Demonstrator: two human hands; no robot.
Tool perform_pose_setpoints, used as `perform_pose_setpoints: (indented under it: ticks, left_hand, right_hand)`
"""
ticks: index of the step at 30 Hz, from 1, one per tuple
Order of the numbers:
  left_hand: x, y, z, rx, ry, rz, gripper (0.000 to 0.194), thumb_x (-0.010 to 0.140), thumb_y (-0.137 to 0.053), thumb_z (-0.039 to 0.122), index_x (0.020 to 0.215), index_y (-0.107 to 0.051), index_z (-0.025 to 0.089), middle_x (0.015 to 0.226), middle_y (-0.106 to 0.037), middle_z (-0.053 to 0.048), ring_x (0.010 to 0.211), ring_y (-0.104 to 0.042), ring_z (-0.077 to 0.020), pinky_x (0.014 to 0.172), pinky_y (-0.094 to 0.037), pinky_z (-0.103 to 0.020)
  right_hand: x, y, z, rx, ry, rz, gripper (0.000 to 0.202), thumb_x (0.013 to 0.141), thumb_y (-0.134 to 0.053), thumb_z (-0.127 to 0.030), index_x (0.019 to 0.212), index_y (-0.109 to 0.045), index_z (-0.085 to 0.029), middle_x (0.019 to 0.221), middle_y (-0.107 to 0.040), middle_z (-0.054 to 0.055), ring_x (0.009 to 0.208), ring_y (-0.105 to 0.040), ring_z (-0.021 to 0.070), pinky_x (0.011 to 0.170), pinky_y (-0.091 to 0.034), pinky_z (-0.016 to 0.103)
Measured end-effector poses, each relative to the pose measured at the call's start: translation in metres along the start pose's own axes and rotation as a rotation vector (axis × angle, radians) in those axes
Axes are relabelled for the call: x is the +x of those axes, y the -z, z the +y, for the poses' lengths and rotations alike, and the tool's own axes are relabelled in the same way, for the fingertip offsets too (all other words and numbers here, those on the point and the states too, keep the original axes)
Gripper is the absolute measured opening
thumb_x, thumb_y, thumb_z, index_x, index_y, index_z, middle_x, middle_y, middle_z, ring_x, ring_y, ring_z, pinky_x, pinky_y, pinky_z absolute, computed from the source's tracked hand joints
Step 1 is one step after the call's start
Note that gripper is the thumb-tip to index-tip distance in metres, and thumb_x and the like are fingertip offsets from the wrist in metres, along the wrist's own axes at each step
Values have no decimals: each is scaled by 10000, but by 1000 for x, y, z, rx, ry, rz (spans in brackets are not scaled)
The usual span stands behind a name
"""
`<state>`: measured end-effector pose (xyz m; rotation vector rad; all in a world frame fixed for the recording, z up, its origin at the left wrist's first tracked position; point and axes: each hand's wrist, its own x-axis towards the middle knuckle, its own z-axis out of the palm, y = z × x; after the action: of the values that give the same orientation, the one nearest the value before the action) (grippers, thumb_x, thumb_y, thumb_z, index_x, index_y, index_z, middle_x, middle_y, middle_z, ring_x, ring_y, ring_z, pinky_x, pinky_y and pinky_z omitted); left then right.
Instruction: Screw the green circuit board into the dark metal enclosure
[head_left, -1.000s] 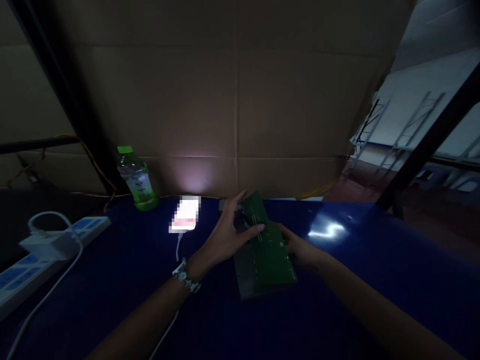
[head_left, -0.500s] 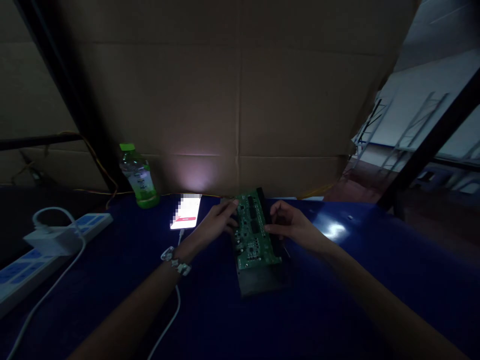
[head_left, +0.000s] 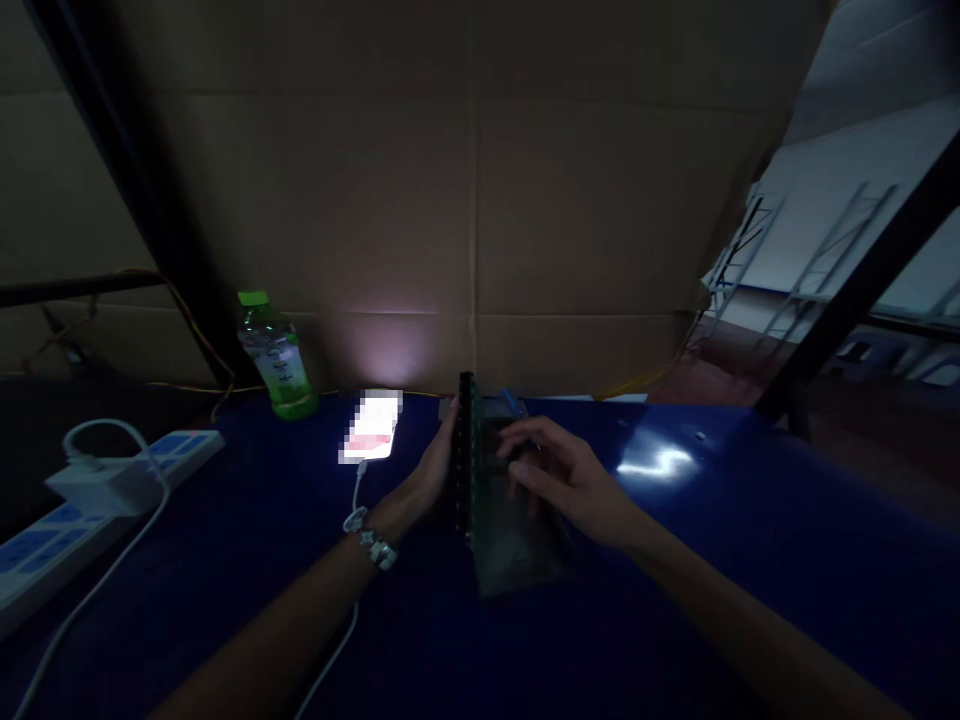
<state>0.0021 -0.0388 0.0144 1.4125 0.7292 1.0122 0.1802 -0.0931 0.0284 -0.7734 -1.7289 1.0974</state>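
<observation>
A circuit board point(head_left: 466, 455) stands on its long edge, its black strip side toward the left. My left hand point(head_left: 433, 470) grips it from the left, the fingertips partly hidden behind the board. Under and to the right of the board lies a flat dark plate point(head_left: 521, 550). Over that plate is my right hand point(head_left: 559, 465), with its fingers bent and apart and nothing visible between them. Just beyond its fingertips shows a slim blue object point(head_left: 511, 402), too dim to name.
A lit phone point(head_left: 373, 425) with a white cable point(head_left: 355, 505) lies to the left on the blue table point(head_left: 720, 560). Behind it stands a green-capped bottle point(head_left: 279, 360). At far left is a power strip point(head_left: 71, 510) with a plugged-in adapter. A cardboard wall point(head_left: 585, 220) closes the back.
The circuit board has been turned from lying face up to standing on edge, uncovering the dark plate. My right hand has come off the board and moved slightly left over the plate.
</observation>
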Motion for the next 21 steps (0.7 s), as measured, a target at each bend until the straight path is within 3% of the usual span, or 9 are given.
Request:
perform_pose_setpoints:
  ticks: [3,6,11,14,17,21]
  left_hand:
    - [1,-1,-1,-41,17,-4,602,907,-357,656,1157,-638,185,890,-705,-69,909,-647,-263,758,-518,-384]
    - [1,-4,-3,12,-38,-2,467,906,-491,549,1209,-604,213,985,-694,-70,966,-635,-262,811,-512,-409]
    - [4,2,0,137,2,116,429,891,-533,514,1171,-625,202,911,-671,-88,812,-621,-233,589,-503,-317]
    - [5,11,8,92,4,161,474,890,-524,531,1231,-588,210,1000,-648,-105,752,-597,-194,503,-464,-250]
    - [4,15,19,-53,-26,81,516,910,-478,529,1323,-514,223,1128,-613,-130,729,-597,-180,464,-469,-236]
    - [-3,9,29,-223,-63,-148,485,949,-412,430,1379,-446,207,1275,-559,-164,897,-623,-254,499,-538,-283]
  right_hand:
    - [3,3,3,-23,-62,68,303,850,-628,-396,1095,-524,-251,869,-559,-1,610,-566,112,494,-484,245]
    - [7,8,8,6,-118,138,327,839,-644,-421,1077,-501,-248,792,-600,-5,682,-607,152,607,-515,296]
    - [12,25,21,13,-214,188,311,835,-655,-382,1073,-523,-230,786,-667,20,685,-648,185,598,-527,323]
    - [13,31,24,-46,-264,179,279,850,-634,-376,1059,-557,-208,713,-643,11,587,-624,165,505,-509,290]
    - [11,28,20,-74,-334,99,311,871,-589,-378,1106,-571,-175,668,-623,13,493,-587,149,433,-497,281]
    - [5,16,11,-16,-386,13,294,872,-539,-306,1132,-598,-181,886,-697,89,711,-673,210,586,-571,333]
